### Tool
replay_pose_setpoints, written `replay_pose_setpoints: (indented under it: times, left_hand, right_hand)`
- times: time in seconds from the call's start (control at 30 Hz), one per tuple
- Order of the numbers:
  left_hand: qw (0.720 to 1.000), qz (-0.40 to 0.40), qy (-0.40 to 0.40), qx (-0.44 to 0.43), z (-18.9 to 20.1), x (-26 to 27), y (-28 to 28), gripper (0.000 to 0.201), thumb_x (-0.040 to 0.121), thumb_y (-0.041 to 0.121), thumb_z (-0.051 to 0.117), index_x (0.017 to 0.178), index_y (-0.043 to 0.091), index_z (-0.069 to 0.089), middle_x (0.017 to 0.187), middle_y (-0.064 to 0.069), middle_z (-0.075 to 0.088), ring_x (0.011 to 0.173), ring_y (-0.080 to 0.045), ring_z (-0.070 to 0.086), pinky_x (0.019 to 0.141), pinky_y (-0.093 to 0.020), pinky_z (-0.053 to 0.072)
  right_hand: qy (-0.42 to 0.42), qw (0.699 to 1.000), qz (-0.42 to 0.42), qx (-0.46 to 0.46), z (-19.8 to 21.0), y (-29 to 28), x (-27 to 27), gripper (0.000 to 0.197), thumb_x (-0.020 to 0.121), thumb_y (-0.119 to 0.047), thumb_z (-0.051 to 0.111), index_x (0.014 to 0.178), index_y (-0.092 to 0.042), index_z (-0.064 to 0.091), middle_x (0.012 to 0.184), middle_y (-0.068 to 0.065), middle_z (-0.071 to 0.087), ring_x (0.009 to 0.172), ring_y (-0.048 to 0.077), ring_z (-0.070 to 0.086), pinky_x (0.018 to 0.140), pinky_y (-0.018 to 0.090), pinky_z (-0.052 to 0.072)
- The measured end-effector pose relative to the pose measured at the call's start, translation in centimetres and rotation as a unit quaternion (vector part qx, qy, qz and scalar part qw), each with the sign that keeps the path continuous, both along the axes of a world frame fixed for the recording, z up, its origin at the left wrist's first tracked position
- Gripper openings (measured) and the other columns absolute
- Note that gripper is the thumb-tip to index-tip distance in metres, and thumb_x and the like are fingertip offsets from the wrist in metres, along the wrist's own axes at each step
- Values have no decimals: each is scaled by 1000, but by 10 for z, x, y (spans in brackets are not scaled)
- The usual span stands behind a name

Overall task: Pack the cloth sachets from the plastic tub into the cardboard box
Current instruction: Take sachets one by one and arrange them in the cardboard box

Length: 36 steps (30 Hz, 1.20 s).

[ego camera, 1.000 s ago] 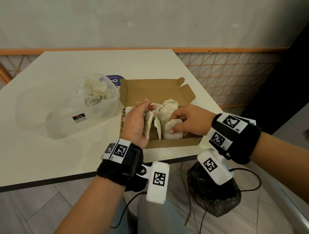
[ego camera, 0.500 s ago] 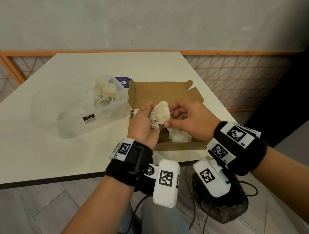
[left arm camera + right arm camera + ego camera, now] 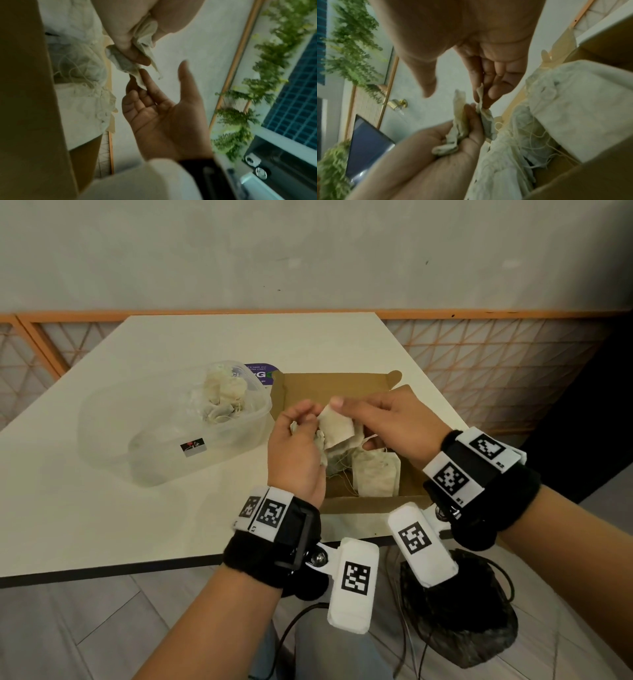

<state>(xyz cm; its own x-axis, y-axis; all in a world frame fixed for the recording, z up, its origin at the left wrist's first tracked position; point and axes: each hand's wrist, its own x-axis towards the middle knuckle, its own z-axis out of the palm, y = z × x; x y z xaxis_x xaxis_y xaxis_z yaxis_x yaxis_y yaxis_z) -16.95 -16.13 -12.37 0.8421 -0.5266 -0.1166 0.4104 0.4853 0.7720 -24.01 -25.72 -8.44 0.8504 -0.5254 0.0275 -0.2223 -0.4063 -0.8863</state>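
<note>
My left hand (image 3: 305, 422) is raised over the open cardboard box (image 3: 342, 386) and grips a small bunch of cloth sachets (image 3: 458, 129). My right hand (image 3: 346, 412) pinches one off-white sachet (image 3: 337, 428) of that bunch by its top edge, thumb on top. In the left wrist view the right fingers (image 3: 145, 83) nip the sachet's corner under my left hand (image 3: 135, 52). More sachets (image 3: 376, 477) with loose strings lie in the box. To the left of the box stands the clear plastic tub (image 3: 164, 446), with several sachets (image 3: 222, 398) piled at its far end.
A purple-labelled item (image 3: 258, 371) lies behind the tub, against the box. The white table's front edge (image 3: 137, 568) is just under my wrists. A dark bag (image 3: 472, 631) and cables are on the floor below the table. An orange lattice rail (image 3: 496, 361) runs behind and to the right.
Both hands came up out of the box. The left hand carried a bunch of sachets up, and the right hand now pinches one sachet off it.
</note>
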Motion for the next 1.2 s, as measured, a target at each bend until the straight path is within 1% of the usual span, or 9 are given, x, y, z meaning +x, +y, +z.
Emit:
replay_pose_setpoints:
  times: [0.1,0.33,0.43,0.5,0.6,0.83,0.97,1.1,1.2]
  left_hand:
    - [999,13,-38,22,1,-3,0,20,98,1,42,95,14,56,98,-6,64,94,-22,60,90,-48,49]
    - [977,66,-172,105,11,32,27,30,96,-4,38,93,18,59,95,2,60,71,-6,57,51,-17,43]
    - [953,-30,-238,183,21,36,32,12,97,21,52,101,17,61,84,6,63,49,-2,44,43,-14,34]
    - [942,-104,-251,197,24,37,36,34,86,42,59,105,14,62,60,6,50,44,-4,35,39,-14,29]
    - [930,-184,-258,187,22,36,41,46,71,42,65,105,11,61,54,6,37,42,-5,28,37,-14,22]
    - [951,-114,-241,156,11,30,39,16,81,13,69,76,17,55,53,8,45,36,-4,31,35,-13,24]
    - [947,-91,-255,173,8,26,33,23,80,18,73,68,20,54,57,3,47,35,-4,30,35,-12,25]
    - [963,-69,-178,188,0,27,32,18,86,22,67,74,17,54,66,-2,56,37,-5,30,34,-14,23]
    - [984,-35,-91,146,-2,32,36,17,91,22,60,77,17,53,74,1,69,38,-6,31,35,-15,24]
  right_hand:
    - [0,999,12,-34,3,3,1,29,73,-38,74,86,-12,71,81,12,69,68,20,63,67,31,51]
    - [36,989,76,-121,28,-12,-2,12,77,-12,73,88,-12,69,93,20,68,75,18,59,82,39,50]
    - [34,981,131,-140,40,-9,4,16,77,-7,71,92,-9,69,95,26,65,77,21,56,84,41,48]
    - [28,980,161,-114,48,-8,8,19,78,0,68,95,-8,66,96,31,62,79,24,55,86,46,48]
    - [17,978,198,-63,54,-10,13,28,80,6,64,99,-14,62,93,36,59,80,28,56,82,43,51]
    - [16,986,163,-7,49,-17,18,28,80,0,66,106,-11,59,76,9,66,61,10,61,62,20,52]
    - [65,984,158,-58,40,-13,17,29,75,-12,73,102,-12,63,101,19,69,81,23,63,73,34,52]
    - [82,980,120,-134,27,-18,20,21,75,-13,74,95,-8,71,78,6,70,63,7,59,63,22,49]
    - [147,967,114,-174,22,-26,20,16,74,-21,75,90,-16,72,84,4,72,78,19,66,81,32,52]
